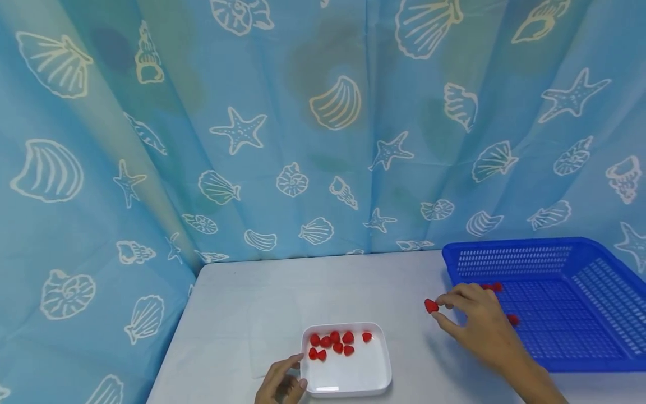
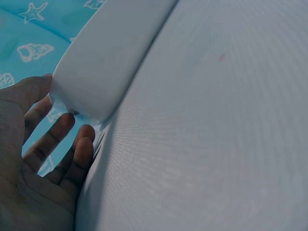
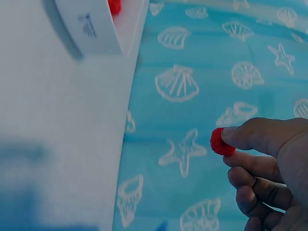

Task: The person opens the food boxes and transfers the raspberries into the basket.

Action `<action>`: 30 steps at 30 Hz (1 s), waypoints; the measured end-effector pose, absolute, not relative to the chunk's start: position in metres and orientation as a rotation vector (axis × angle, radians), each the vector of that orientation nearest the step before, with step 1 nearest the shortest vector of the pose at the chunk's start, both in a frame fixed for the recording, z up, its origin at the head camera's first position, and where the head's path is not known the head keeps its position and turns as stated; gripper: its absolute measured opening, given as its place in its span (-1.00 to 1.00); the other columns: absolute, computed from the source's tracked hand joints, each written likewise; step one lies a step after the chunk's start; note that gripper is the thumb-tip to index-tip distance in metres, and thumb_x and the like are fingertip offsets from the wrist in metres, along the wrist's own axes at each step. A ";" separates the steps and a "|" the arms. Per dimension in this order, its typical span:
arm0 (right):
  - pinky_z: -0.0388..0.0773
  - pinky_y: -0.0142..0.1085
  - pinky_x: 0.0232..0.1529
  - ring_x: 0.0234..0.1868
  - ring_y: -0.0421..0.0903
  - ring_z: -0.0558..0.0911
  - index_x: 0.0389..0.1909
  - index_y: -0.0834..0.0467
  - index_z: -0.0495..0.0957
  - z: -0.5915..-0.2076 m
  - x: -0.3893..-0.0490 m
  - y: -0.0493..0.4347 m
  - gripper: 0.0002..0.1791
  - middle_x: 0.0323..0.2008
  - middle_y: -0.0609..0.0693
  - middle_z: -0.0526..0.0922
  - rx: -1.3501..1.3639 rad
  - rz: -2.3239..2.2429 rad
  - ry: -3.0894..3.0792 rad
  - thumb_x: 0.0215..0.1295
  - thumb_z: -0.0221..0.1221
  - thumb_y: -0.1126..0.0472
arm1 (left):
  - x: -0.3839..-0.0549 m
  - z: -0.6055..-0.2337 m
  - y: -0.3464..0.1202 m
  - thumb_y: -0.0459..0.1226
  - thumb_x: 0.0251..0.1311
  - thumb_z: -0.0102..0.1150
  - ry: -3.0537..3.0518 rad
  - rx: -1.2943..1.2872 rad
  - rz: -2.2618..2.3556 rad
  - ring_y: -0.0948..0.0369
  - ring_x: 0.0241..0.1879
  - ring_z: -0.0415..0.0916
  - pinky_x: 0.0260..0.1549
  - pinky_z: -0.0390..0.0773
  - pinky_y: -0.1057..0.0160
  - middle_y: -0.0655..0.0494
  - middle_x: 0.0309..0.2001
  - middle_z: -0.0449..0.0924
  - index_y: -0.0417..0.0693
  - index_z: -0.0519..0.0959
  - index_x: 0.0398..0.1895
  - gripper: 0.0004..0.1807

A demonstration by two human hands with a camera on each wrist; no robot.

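Note:
My right hand [image 1: 476,322] pinches a red raspberry [image 1: 431,306] between thumb and fingertips, over the table between the tray and the blue basket [image 1: 600,363]. The right wrist view shows the raspberry [image 3: 221,142] at the thumb tip, the other fingers loosely bent below. My left hand [image 1: 280,381] touches the left side of a white tray [image 1: 363,373] near its front corner. Seen from the left wrist, its fingers are spread and relaxed, with fingertips at the edge of the tray [image 2: 106,53]. Several raspberries [image 1: 335,336] lie toward the back of the tray.
A few more raspberries [image 1: 512,320] lie in the basket, partly hidden by my right hand. A pale, translucent sheet [image 1: 272,331] lies on the white table [image 1: 217,314] left of the tray. Behind the table hangs a blue curtain [image 1: 282,140] with shell patterns.

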State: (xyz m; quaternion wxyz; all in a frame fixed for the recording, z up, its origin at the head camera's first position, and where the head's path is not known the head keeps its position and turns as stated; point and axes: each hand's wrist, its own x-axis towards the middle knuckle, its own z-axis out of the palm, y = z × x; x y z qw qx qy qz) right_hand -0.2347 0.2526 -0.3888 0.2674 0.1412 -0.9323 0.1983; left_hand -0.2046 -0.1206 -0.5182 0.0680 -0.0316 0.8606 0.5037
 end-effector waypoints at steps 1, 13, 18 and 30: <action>0.21 -0.24 -0.30 -0.33 -0.20 0.37 -0.49 0.02 0.66 -0.387 -0.234 0.257 -0.76 -0.46 -0.24 0.44 0.381 0.541 -2.499 -0.28 0.47 0.18 | -0.206 -0.524 -0.121 0.19 0.06 0.11 2.593 -0.098 1.518 0.36 -0.35 0.43 -0.36 0.48 0.42 0.26 -0.08 0.34 0.32 0.42 0.11 -0.48; 0.16 -0.18 -0.38 -0.36 -0.06 0.44 -0.45 0.08 0.67 -0.389 -0.239 0.321 -0.74 -0.45 -0.13 0.51 0.235 0.500 -2.467 -0.28 0.47 0.22 | -0.210 -0.519 -0.117 0.23 0.02 0.12 2.625 -0.134 1.467 0.35 -0.35 0.42 -0.35 0.47 0.42 0.27 -0.08 0.35 0.32 0.42 0.11 -0.43; 0.24 -0.05 -0.34 -0.33 0.04 0.48 -0.39 0.13 0.68 -0.396 -0.241 0.339 -0.75 -0.42 -0.03 0.53 0.131 0.493 -2.574 -0.14 0.42 0.13 | -0.209 -0.508 -0.116 0.18 0.03 0.15 2.650 -0.120 1.486 0.35 -0.36 0.41 -0.34 0.48 0.41 0.21 -0.09 0.37 0.25 0.44 0.10 -0.45; 0.22 -0.11 -0.39 -0.40 0.01 0.48 -0.41 0.22 0.65 -0.425 -0.248 0.370 -0.74 -0.47 -0.03 0.51 0.088 0.417 -2.690 -0.13 0.39 0.16 | -0.208 -0.522 -0.122 0.29 -0.02 0.09 2.554 -0.132 1.396 0.23 -0.26 0.45 -0.29 0.52 0.27 0.13 0.00 0.32 0.26 0.39 0.14 -0.34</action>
